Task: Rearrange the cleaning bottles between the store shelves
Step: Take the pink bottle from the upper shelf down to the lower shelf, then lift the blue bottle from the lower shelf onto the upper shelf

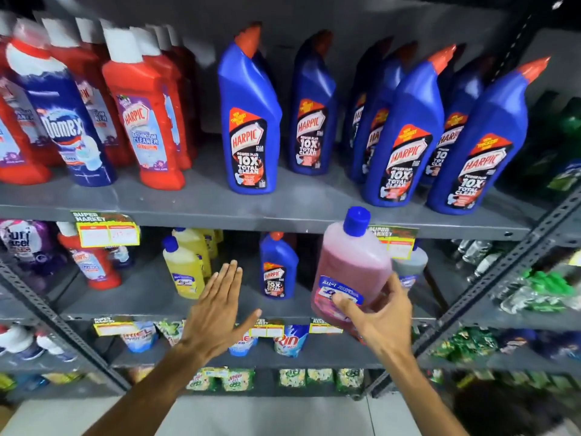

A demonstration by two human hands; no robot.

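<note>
My right hand [382, 313] grips a pink bottle with a blue cap [353, 265], held upright in front of the second shelf [151, 297], its cap level with the upper shelf's edge [220, 215]. My left hand [217, 309] is flat and open, fingers stretched toward the second shelf, between the yellow bottles [184, 269] and a small blue Harpic bottle [278, 269]. It holds nothing. On the upper shelf stand several large blue Harpic bottles [250, 121] and, to the left, red Harpic bottles [144, 114] with a blue Domex bottle [63, 121].
A grey bottle [410, 262] stands behind the pink one. Red and purple containers [91, 259] fill the second shelf's left side. Detergent pouches [289, 339] line the lower shelves. Perforated steel uprights [490, 278] frame the bay, and green bottles [547, 284] sit on the rack at the right.
</note>
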